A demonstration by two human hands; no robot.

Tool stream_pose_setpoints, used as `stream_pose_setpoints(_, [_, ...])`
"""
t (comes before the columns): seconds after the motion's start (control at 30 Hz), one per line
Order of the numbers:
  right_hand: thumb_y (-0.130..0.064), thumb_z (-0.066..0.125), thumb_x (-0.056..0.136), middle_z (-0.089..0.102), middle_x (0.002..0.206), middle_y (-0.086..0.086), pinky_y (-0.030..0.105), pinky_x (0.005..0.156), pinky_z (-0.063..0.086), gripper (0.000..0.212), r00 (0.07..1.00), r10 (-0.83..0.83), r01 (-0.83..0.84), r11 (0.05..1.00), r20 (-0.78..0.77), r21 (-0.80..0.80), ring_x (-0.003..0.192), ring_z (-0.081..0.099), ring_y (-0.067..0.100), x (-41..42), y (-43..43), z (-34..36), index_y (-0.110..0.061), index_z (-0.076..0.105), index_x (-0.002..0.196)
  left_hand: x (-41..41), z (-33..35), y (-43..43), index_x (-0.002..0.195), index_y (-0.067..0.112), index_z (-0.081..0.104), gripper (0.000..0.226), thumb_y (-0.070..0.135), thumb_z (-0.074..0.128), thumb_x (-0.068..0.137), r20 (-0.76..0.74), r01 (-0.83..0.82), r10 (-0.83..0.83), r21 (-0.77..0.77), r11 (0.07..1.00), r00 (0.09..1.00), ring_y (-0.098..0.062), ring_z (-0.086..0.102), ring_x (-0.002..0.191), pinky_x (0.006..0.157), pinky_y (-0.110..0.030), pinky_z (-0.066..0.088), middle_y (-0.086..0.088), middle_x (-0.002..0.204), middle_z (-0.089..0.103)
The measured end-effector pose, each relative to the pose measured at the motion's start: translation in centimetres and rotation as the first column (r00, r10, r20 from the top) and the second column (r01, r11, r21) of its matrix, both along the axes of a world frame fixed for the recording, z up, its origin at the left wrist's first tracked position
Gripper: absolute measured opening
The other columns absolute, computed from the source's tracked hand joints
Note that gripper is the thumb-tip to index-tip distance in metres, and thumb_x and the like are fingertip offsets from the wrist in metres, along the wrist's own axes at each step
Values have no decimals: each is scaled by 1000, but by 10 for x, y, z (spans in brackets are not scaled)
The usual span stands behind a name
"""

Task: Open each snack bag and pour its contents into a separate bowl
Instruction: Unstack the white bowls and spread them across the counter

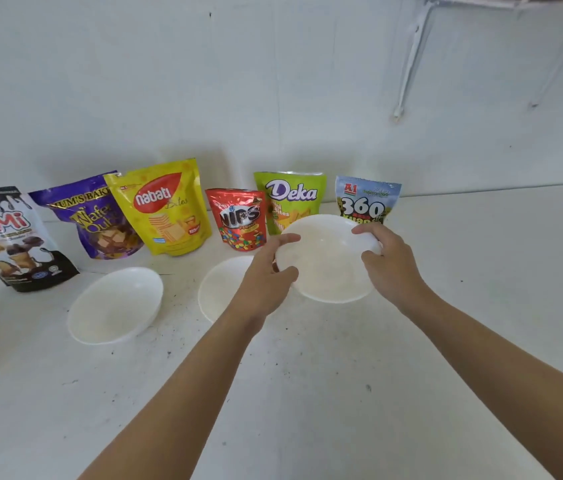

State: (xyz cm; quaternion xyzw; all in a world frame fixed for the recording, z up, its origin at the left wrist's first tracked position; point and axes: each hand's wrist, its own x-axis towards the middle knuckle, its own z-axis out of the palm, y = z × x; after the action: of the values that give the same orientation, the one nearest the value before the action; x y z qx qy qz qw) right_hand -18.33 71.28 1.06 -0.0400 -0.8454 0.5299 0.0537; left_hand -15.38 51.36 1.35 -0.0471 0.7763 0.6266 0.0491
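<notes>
A person holds a white bowl (325,265) with both hands, tilted so its empty inside faces the camera. The left grip (266,271) pinches the bowl's left rim between thumb and fingers; the right grip (387,261) is curled round the right rim, thumb on the inside. The bowl sits in front of a green bag (290,199) and a blue bag (366,199). Left of these, along the wall, stand a red bag (238,220), a yellow bag (166,209), a purple bag (100,223) and a black-and-white bag (6,237), all sealed. Two more empty bowls rest on the white table (342,375): a left bowl (117,303) and a middle bowl (219,289), partly hidden behind the left wrist.
</notes>
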Motion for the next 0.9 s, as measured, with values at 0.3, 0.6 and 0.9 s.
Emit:
stream_pose_setpoints(0.3, [12,39,83,49,118,0,28,77,42,56,992,-41,25,992,123,127,105,46,22,-14,39,-52,-21,52,127,-21,-57,54,128,38,54,55,-2,57,91,62,13,-6,-102,995,998,-18,52,98,74,-21,51,8,133,49])
stream_pose_setpoints(0.6, [13,42,84,53,136,10,29,80,41,56,977,-30,-11,982,209,191,105,44,20,-20,62,-78,-19,53,129,-32,-83,65,133,26,51,61,-2,67,82,64,-27,36,-143,989,997,-4,57,95,83,-33,57,5,131,56])
stream_pose_setpoints(0.9, [8,46,86,54,133,8,12,62,39,54,976,92,-129,974,197,187,99,49,21,-23,55,-88,-22,52,131,-37,-86,42,132,26,50,58,1,72,84,130,-86,106,-157,984,986,-14,59,98,82,-30,54,5,121,59])
